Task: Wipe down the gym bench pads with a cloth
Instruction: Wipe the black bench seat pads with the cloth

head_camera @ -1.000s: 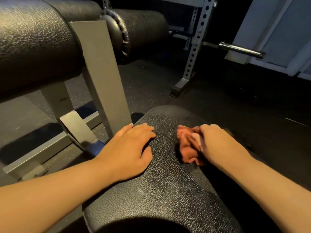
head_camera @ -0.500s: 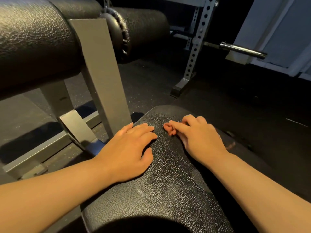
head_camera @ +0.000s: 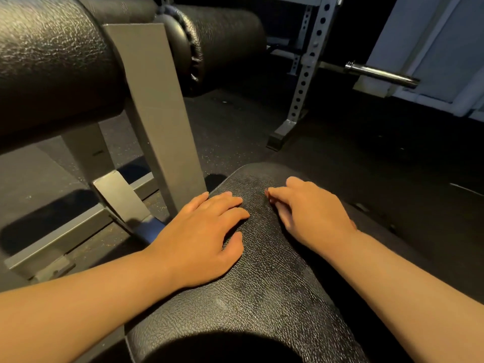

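Note:
The black textured bench pad (head_camera: 262, 271) runs from the bottom of the view up to its rounded far end. My left hand (head_camera: 199, 239) lies flat on the pad's left side, fingers spread, holding nothing. My right hand (head_camera: 311, 213) presses down near the pad's far end, fingers curled over the red cloth (head_camera: 267, 192). Only a thin red sliver of cloth shows at my fingertips; the rest is hidden under the hand.
A big black roller pad (head_camera: 52, 69) hangs at upper left and another (head_camera: 225, 35) behind it, on a grey steel frame (head_camera: 157, 113) close to my left hand. A perforated rack upright (head_camera: 303, 74) and a barbell sleeve (head_camera: 379, 74) stand beyond, over dark rubber floor (head_camera: 366, 158).
My right hand has slid the cloth forward and left toward the pad's far end, and now covers it almost fully. The left hand has stayed in place.

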A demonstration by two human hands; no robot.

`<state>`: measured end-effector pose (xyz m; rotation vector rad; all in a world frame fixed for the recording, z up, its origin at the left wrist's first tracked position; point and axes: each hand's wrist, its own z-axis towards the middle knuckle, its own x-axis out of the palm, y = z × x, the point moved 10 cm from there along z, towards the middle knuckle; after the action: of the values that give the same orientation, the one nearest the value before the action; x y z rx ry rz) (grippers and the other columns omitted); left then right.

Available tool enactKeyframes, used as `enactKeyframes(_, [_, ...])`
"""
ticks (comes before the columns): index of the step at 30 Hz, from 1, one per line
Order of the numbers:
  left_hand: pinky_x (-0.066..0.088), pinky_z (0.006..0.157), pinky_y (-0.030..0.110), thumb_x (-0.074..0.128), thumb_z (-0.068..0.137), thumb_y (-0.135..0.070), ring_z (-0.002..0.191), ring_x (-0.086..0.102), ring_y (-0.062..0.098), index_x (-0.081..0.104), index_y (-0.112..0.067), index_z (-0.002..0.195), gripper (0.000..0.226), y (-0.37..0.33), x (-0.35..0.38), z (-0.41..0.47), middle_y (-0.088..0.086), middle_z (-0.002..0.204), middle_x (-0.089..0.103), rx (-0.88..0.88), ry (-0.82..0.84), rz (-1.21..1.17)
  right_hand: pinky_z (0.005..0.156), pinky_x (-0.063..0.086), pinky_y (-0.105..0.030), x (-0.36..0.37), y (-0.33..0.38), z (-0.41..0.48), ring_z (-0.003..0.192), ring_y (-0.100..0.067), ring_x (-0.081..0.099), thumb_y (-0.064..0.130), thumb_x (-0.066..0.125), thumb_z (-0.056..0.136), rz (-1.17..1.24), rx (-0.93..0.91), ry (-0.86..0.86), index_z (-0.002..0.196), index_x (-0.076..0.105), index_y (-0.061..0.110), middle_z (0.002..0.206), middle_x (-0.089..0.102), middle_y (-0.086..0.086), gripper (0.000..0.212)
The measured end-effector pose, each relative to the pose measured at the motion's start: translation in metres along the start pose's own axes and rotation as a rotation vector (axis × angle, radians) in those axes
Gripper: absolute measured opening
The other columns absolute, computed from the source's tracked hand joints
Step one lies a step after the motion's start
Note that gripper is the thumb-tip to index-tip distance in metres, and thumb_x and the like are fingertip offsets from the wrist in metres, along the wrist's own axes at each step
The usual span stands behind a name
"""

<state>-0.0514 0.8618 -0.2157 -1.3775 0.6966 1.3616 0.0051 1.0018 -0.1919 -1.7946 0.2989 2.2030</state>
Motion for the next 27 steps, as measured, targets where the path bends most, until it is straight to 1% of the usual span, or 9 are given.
enactKeyframes(4, [0.004, 0.124, 0.034, 0.027, 0.091, -0.054, 0.149, 0.016, 0.002, 0.046, -0.04, 0.142, 0.056, 0.001, 0.0, 0.0, -0.017, 0.155, 0.035, 0.003, -0.015, 0.003, 0.061, 0.049, -0.034, -0.002, 0.022, -0.014, 0.092, -0.019, 0.058, 0.043, 0.033, 0.105, -0.054, -0.132, 0.036, 0.111, 0.063, 0.032, 0.098, 0.049, 0.008, 0.032])
enactKeyframes(8, [0.007, 0.124, 0.035, 0.028, 0.092, -0.054, 0.148, 0.019, 0.002, 0.047, -0.04, 0.141, 0.055, 0.0, 0.0, 0.0, -0.017, 0.154, 0.036, 0.009, -0.015, 0.002, 0.059, 0.049, -0.034, -0.003, 0.015, -0.004, 0.093, -0.019, 0.056, 0.041, 0.033, 0.105, -0.096, -0.073, 0.003, 0.106, 0.065, 0.029, 0.101, 0.05, 0.007, 0.034])
enactKeyframes(12, [0.007, 0.124, 0.034, 0.029, 0.092, -0.054, 0.148, 0.019, 0.002, 0.046, -0.039, 0.142, 0.054, -0.001, 0.001, 0.0, -0.017, 0.155, 0.035, 0.011, -0.017, 0.005, 0.058, 0.05, -0.035, -0.005, 0.028, -0.028, 0.092, -0.019, 0.057, 0.041, 0.033, 0.105, -0.03, -0.132, 0.028, 0.107, 0.066, 0.03, 0.098, 0.052, 0.007, 0.034])
enactKeyframes(14, [0.006, 0.124, 0.033, 0.028, 0.092, -0.054, 0.149, 0.017, 0.002, 0.045, -0.039, 0.142, 0.055, 0.0, 0.001, 0.0, -0.017, 0.155, 0.034, 0.008, -0.017, 0.012, 0.055, 0.046, -0.033, -0.005, 0.026, -0.021, 0.091, -0.019, 0.057, 0.041, 0.034, 0.104, -0.072, -0.121, 0.013, 0.104, 0.066, 0.031, 0.097, 0.052, 0.007, 0.033])
enactKeyframes(17, [0.005, 0.123, 0.031, 0.027, 0.091, -0.055, 0.148, 0.019, 0.003, 0.047, -0.039, 0.142, 0.056, 0.0, 0.001, 0.001, -0.016, 0.155, 0.036, 0.012, -0.021, 0.02, 0.056, 0.046, -0.032, -0.003, 0.023, -0.003, 0.092, -0.02, 0.057, 0.036, 0.037, 0.104, -0.125, -0.06, -0.014, 0.096, 0.065, 0.026, 0.097, 0.05, 0.006, 0.031])
enactKeyframes(19, [0.006, 0.123, 0.031, 0.028, 0.091, -0.054, 0.148, 0.021, 0.003, 0.048, -0.038, 0.141, 0.056, -0.001, 0.0, 0.0, -0.015, 0.154, 0.037, 0.014, -0.028, 0.016, 0.057, 0.048, -0.033, -0.002, 0.026, -0.006, 0.092, -0.02, 0.057, 0.035, 0.038, 0.104, -0.112, -0.069, 0.0, 0.097, 0.066, 0.027, 0.097, 0.051, 0.006, 0.03])
enactKeyframes(22, [0.006, 0.124, 0.032, 0.028, 0.091, -0.054, 0.149, 0.018, 0.003, 0.046, -0.038, 0.142, 0.056, -0.001, 0.002, -0.001, -0.016, 0.155, 0.035, 0.008, -0.021, 0.02, 0.059, 0.05, -0.034, -0.002, 0.025, -0.024, 0.091, -0.02, 0.059, 0.041, 0.031, 0.104, -0.085, -0.092, 0.037, 0.103, 0.063, 0.03, 0.096, 0.054, 0.007, 0.034])
enactKeyframes(24, [0.007, 0.124, 0.032, 0.028, 0.091, -0.054, 0.149, 0.018, 0.003, 0.046, -0.039, 0.142, 0.055, 0.0, 0.001, 0.0, -0.016, 0.155, 0.035, 0.003, -0.027, 0.022, 0.058, 0.049, -0.034, -0.001, 0.021, -0.017, 0.091, -0.02, 0.059, 0.041, 0.033, 0.103, -0.115, -0.067, 0.018, 0.101, 0.062, 0.029, 0.096, 0.054, 0.007, 0.031])
enactKeyframes(27, [0.008, 0.123, 0.032, 0.029, 0.091, -0.053, 0.148, 0.022, 0.004, 0.048, -0.038, 0.14, 0.054, -0.001, 0.001, 0.001, -0.015, 0.154, 0.038, 0.007, -0.025, 0.019, 0.055, 0.039, -0.033, 0.005, 0.019, 0.005, 0.09, -0.021, 0.057, 0.031, 0.043, 0.102, -0.141, 0.001, -0.005, 0.097, 0.065, 0.023, 0.096, 0.052, 0.005, 0.023])
